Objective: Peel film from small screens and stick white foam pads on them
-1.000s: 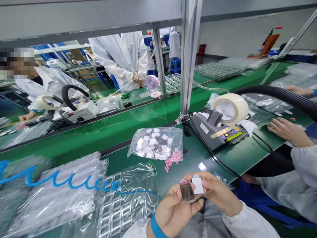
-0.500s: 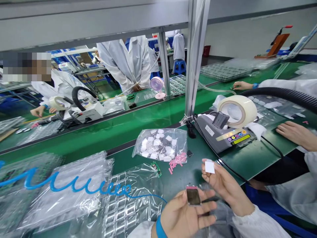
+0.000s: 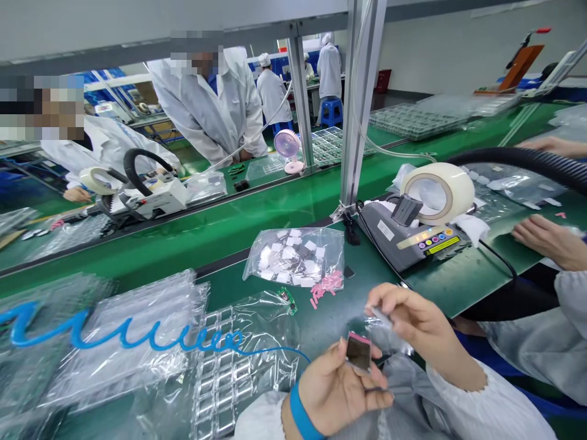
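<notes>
My left hand (image 3: 337, 385), with a blue wrist strap (image 3: 302, 414), holds a small dark square screen module (image 3: 358, 352) between thumb and fingers. A pink strip runs along the module's top edge. Just above and to the right, my right hand (image 3: 406, 315) pinches a thin square pad (image 3: 381, 315), now tilted almost edge-on. The pad is apart from the module. Beyond my hands lies a clear bag of white and dark square pads (image 3: 293, 256), with loose pink tabs (image 3: 326, 286) beside it. A small green circuit board (image 3: 287, 299) rests close by.
Clear plastic trays (image 3: 224, 379) lie at left under a coiled blue cord (image 3: 151, 342). A grey machine (image 3: 413, 238) bears a tape roll (image 3: 440, 194) at right. A metal post (image 3: 355, 122) rises behind. A co-worker's hand (image 3: 550, 241) is at the right edge.
My right hand has turned over, so the pad's white face no longer faces me, and has come nearer the module. The left hand keeps its hold. The view has shifted slightly.
</notes>
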The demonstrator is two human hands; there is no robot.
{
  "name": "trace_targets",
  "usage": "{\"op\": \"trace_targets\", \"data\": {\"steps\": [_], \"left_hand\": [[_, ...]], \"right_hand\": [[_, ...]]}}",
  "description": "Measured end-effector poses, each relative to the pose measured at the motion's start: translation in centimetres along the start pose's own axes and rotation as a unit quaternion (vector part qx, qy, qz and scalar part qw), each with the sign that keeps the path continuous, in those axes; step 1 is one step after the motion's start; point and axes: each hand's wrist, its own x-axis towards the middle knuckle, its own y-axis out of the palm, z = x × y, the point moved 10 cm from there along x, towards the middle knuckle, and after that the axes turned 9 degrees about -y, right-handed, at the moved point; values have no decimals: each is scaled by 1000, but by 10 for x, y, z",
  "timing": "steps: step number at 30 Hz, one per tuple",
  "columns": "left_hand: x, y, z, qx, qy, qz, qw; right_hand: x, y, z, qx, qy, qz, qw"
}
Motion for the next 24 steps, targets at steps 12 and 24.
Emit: {"op": "trace_targets", "data": {"steps": [12, 24], "left_hand": [[3, -11, 7, -1, -25, -38, 999], [-3, -12, -15, 52, 94, -73, 992]], "right_hand": [[6, 44, 25, -170, -124, 267, 941], [-2, 76, 45, -329, -163, 327, 871]]}}
